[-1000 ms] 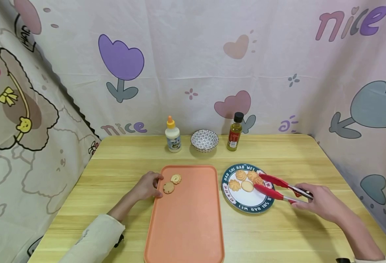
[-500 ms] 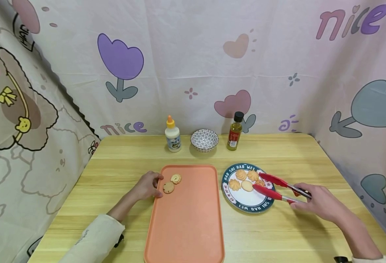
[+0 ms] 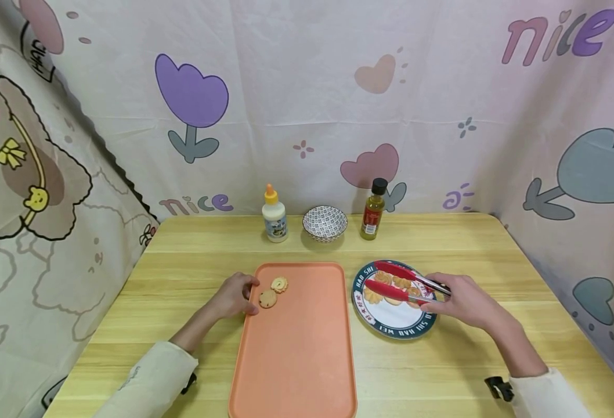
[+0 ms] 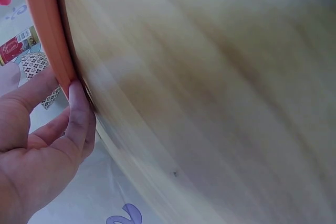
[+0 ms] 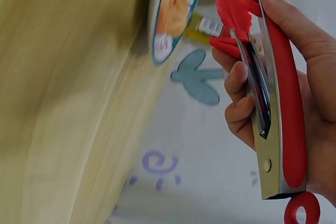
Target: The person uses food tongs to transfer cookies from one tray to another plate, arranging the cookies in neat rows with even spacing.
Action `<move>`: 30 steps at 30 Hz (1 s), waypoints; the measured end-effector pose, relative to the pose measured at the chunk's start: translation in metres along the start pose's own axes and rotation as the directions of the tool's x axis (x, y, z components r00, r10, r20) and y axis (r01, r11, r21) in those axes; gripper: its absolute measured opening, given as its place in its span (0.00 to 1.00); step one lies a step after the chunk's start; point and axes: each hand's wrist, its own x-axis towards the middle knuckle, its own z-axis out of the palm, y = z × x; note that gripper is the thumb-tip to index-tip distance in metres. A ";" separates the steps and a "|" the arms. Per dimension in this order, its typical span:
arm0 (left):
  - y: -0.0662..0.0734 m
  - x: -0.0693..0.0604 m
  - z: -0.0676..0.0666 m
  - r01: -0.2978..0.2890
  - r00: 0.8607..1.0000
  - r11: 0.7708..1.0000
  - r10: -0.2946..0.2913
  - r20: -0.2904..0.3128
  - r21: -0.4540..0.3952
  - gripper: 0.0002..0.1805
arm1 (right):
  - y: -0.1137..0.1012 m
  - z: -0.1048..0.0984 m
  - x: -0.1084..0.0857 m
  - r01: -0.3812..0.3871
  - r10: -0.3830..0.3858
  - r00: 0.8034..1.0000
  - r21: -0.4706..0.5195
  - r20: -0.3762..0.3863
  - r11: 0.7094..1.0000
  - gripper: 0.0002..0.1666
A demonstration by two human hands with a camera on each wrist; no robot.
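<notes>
Over a wooden table [image 3: 181, 255], the right hand [image 3: 463, 299] grips red tongs [image 3: 387, 289] partly hiding cookies [image 3: 372, 295] on a plate [image 3: 396, 317], contact unclear; the left hand [image 3: 232, 296] pinches a tray [image 3: 299, 348] cropped below.

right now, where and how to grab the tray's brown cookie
Probably by opposite edges of the brown cookie, from above, near side: it lies flat, with the paler cookie close at its far right and the left hand at its left.
</notes>
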 end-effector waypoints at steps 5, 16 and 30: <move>0.000 -0.001 0.000 0.006 1.000 1.000 -0.006 -0.002 -0.001 0.32 | -0.018 0.009 0.018 0.001 -0.003 0.999 0.033 0.048 0.999 0.45; 0.001 -0.001 0.000 0.008 1.000 1.000 -0.008 0.010 0.001 0.33 | -0.061 0.036 0.054 0.106 -0.110 0.991 0.055 0.080 0.993 0.42; 0.002 0.000 0.000 0.025 1.000 1.000 -0.025 0.007 0.000 0.33 | -0.109 0.066 0.089 0.213 -0.224 0.968 0.105 0.113 0.971 0.38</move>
